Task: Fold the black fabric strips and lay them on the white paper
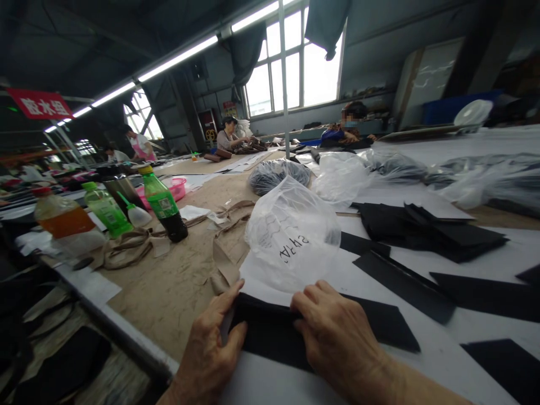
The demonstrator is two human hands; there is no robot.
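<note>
Between my hands lies a flat black piece [270, 334], fabric or similar sheet material, on white paper. My left hand [215, 334] grips its left end, thumb on top and fingers along the far edge. With fingers curled, my right hand [333, 326] holds the same piece by its far right edge. Just beyond stands a crumpled clear plastic bag [291, 236] with handwriting on it. Another black strip [383, 323] runs out past my right hand.
More black strips [405, 284] and a black stack [430, 228] lie to the right. Bottles, including a green-labelled one [162, 202], and a beige strap [126, 247] are at left. Bagged black pieces [278, 175] sit farther back. Co-workers sit across the table [169, 298].
</note>
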